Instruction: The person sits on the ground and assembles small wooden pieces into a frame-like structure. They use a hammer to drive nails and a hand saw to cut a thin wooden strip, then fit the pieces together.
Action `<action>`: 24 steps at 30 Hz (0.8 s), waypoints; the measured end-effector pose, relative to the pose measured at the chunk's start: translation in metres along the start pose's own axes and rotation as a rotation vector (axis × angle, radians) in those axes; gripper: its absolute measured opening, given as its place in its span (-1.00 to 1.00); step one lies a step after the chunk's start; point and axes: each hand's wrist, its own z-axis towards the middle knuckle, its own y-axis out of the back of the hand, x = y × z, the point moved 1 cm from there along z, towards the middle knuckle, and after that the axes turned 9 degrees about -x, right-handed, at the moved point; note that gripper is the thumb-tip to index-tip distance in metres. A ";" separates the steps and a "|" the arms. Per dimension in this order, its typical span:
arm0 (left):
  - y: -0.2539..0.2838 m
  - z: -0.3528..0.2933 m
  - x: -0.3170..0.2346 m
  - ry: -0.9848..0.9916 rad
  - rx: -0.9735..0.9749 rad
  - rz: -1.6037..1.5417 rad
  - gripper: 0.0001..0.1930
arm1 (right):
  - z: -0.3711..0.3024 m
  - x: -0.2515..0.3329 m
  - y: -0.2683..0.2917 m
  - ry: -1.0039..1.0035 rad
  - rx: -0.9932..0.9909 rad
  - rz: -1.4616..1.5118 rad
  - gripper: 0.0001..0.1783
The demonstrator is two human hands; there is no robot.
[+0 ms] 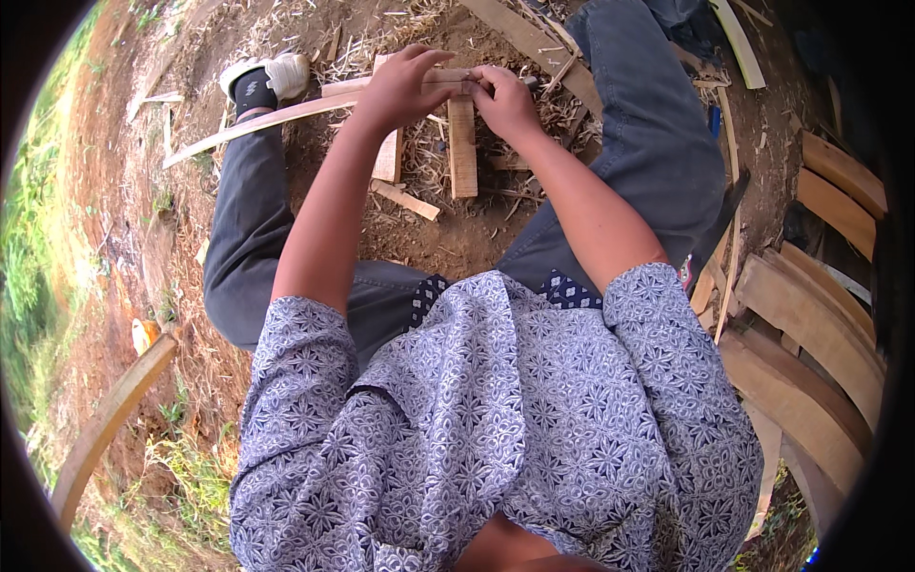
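Observation:
At the top centre my left hand (405, 88) lies across a pale wooden piece (348, 88), its fingers stretched out and the thumb apart. My right hand (502, 99) is closed in a pinch at that piece's right end; what sits between the fingertips is too small to make out. A long, thin, slightly curved wooden strip (257, 126) runs from beneath my left hand out to the left. Below the hands a short squared wooden block (463, 153) points toward me. Another flat wooden piece (388, 157) lies to its left, partly hidden by my left forearm.
Wood shavings (434, 29) and offcuts (405, 200) litter the dirt between my legs. A wide plank (534, 48) lies beyond my right hand. Several curved boards (810, 324) are stacked at the right. At the left rim stands a curved wooden piece (114, 419) near grass.

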 end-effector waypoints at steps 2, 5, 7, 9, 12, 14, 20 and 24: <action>-0.009 0.005 -0.010 0.073 -0.024 -0.120 -0.66 | 0.000 0.003 0.000 -0.012 0.007 -0.023 -0.71; -0.021 0.008 -0.024 0.242 -0.018 -0.251 -0.77 | -0.001 -0.001 -0.001 0.020 -0.010 -0.031 -0.71; -0.024 0.005 -0.030 0.304 -0.076 -0.291 -0.84 | -0.001 -0.004 -0.002 0.029 -0.016 -0.034 -0.70; -0.027 0.001 -0.028 0.254 -0.115 -0.278 -0.84 | -0.004 -0.006 -0.003 0.031 -0.016 -0.030 -0.70; -0.027 -0.004 -0.029 0.278 -0.131 -0.259 -0.84 | -0.004 -0.004 -0.004 0.050 -0.026 -0.013 -0.69; -0.030 -0.008 -0.029 0.323 -0.141 -0.257 -0.84 | -0.004 -0.007 -0.007 0.093 -0.050 -0.023 -0.69; -0.037 -0.010 -0.036 0.359 -0.177 -0.208 -0.81 | -0.007 -0.008 -0.002 0.095 -0.079 -0.044 -0.73; -0.049 -0.010 -0.034 0.354 -0.191 -0.140 -0.79 | -0.002 0.010 0.034 -0.176 -0.194 0.205 -0.74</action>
